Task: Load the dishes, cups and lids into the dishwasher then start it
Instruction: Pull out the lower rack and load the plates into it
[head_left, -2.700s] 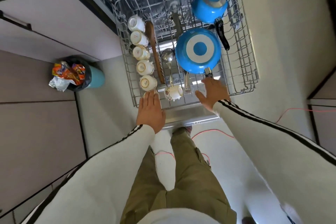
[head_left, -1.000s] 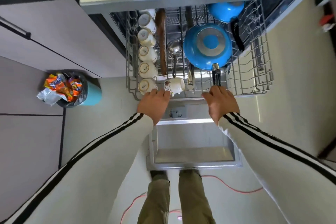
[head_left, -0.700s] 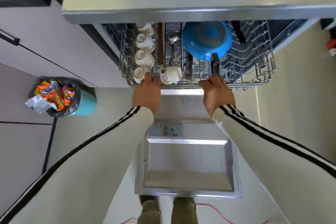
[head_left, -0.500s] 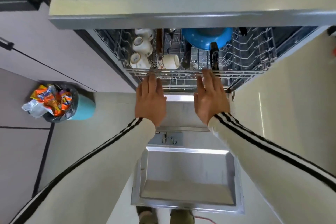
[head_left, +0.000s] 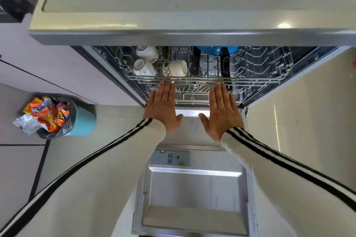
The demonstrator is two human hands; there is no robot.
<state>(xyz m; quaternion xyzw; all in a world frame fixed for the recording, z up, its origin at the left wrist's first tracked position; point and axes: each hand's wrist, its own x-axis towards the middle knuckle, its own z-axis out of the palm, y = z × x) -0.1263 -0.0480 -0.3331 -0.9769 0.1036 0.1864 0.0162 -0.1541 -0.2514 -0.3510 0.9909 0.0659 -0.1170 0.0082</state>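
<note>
Head view, looking down at the open dishwasher. The upper rack (head_left: 210,78) sat almost fully inside the tub, its front rail showing just under the tabletop (head_left: 173,25) edge. The left hand (head_left: 162,107) and right hand (head_left: 221,110) were both flat and released, fingers straight and together, grasping nothing; their fingertips (head_left: 167,83) met or nearly met the front rail, the exact contact being too fine to tell. Inside the rack lay the task's load: white cups (head_left: 145,59) in a row at the left, a patterned cup (head_left: 176,67) on its side at the front, a blue pan (head_left: 215,49) mostly hidden under the tabletop, and its black handle (head_left: 225,65) pointing toward the front rail. The door (head_left: 192,198) lay folded down and open, with the detergent compartment (head_left: 170,158) visible on its inner face.

Risks, as judged from this arrangement: a hard final push could have jolted the cup lying on its side, rolling it against its neighbours and chipping it; the black handle, close to or over the front rail, might have fouled the door on closing; a rack left short of its stop would likewise have blocked the door; fingertips resting on the wire could have been pinched against the tub frame
</note>
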